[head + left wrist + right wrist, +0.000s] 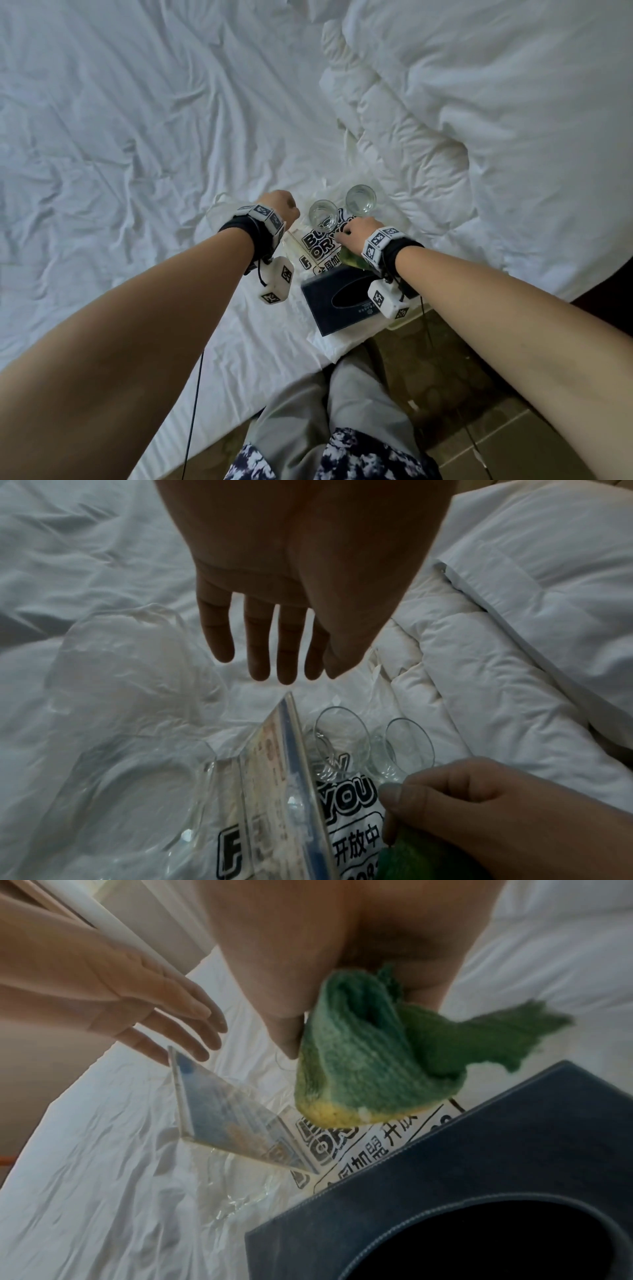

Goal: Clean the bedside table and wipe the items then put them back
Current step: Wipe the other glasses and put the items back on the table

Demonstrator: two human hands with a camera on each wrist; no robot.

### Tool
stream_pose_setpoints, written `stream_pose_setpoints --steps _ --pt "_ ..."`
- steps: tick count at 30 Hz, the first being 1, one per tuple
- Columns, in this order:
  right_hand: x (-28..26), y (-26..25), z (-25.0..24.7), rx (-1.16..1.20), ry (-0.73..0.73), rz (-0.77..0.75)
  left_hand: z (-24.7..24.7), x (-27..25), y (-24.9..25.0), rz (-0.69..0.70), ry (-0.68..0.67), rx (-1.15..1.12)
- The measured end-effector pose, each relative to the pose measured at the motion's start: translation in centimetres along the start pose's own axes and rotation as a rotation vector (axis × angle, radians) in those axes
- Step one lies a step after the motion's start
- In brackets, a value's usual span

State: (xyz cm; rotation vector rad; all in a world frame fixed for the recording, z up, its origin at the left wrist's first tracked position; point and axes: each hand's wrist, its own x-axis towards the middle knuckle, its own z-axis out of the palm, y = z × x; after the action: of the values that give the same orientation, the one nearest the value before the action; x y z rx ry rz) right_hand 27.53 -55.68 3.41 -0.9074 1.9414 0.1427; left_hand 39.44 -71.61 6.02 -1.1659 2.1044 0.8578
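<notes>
White bed sheet [137, 137] hosts your items on printed plastic bag [352, 829]: your left hand [291, 569], fingers [219, 631] straight, hovers above clear acrylic sign stand [226, 1118]; right hand [356, 234] pinches green knitted cloth [363, 1064] for wiping.

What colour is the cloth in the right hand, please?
Green with a yellow edge, the cloth shows best in the right wrist view.

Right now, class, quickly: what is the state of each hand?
Left hand: open, fingers straight, holding nothing, above the clear sign stand.
Right hand: closed around the green cloth.
</notes>
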Motion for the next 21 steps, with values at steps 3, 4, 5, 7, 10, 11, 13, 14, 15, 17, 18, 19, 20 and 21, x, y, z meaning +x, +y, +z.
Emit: stream_pose_setpoints --steps 3,4,5,7,10,11,13,14,15,17,18,19,20,21 --pt "1.7 -0.2 0.2 0.114 -0.024 0.048 -0.4 1.9 0.9 0.036 -0.029 0.072" --pt "2.2 -0.3 0.2 0.153 -0.026 0.064 -0.4 2.6 1.3 0.044 -0.042 0.087" --pt "2.6 -0.3 0.2 0.183 -0.028 0.082 -0.3 3.3 1.6 0.052 -0.057 0.104" --pt "3.4 -0.5 0.0 0.202 -0.037 0.115 0.1 4.5 2.2 0.082 -0.115 0.157" --pt "4.5 -0.5 0.2 0.223 -0.043 0.158 1.3 6.2 3.1 0.135 -0.208 0.237" --pt "4.6 -0.6 0.3 0.227 -0.041 0.165 1.6 6.3 3.2 0.148 -0.226 0.257" --pt "5.3 -0.6 0.5 0.229 -0.068 0.185 2.1 7.0 3.5 0.164 -0.242 0.303" --pt "5.5 -0.7 0.6 0.232 -0.077 0.197 2.3 7.2 3.5 0.174 -0.245 0.322" --pt "5.6 -0.7 0.6 0.245 -0.085 0.215 2.3 7.3 3.5 0.184 -0.253 0.340" --pt "5.9 -0.7 0.6 0.246 -0.096 0.235 2.3 7.7 3.3 0.198 -0.279 0.358" --pt "6.0 -0.7 0.5 0.227 -0.102 0.229 2.3 7.9 3.2 0.202 -0.294 0.355" --pt "6.0 -0.6 0.5 0.222 -0.094 0.229 2.2 7.9 3.1 0.202 -0.310 0.348" --pt "5.9 -0.7 0.3 0.215 -0.083 0.232 2.0 7.8 3.0 0.201 -0.326 0.340" --pt "5.5 -0.9 -0.2 0.208 -0.086 0.231 1.9 7.7 2.8 0.201 -0.340 0.330"
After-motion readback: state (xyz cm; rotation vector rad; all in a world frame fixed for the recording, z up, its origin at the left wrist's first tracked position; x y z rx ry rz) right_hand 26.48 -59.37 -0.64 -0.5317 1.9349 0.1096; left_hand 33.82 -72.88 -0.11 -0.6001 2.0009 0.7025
